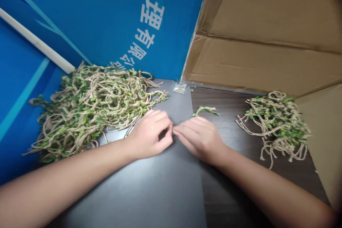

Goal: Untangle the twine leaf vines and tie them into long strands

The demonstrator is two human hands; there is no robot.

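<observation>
My left hand [153, 133] and my right hand [200, 137] meet fingertip to fingertip above the table. Both are closed in a pinch on a leafy twine cord, of which a tan bit shows between the fingertips. A green-leaved end of twine [205, 110] sticks out beyond my right hand; whether it joins the pinched bit is hidden. Close by my left hand lies a big tangled heap of leafy twine cords [107, 103]. A smaller pile of the same cords [280, 124] sits to the right of my right hand.
The table has a grey surface [149, 192] beside dark wood grain [227, 192]. A small clear plastic packet [179, 88] lies at the back. Behind stand a blue printed panel [107, 17] with a white pole [37, 41] and brown cardboard [267, 57], which also bounds the right side.
</observation>
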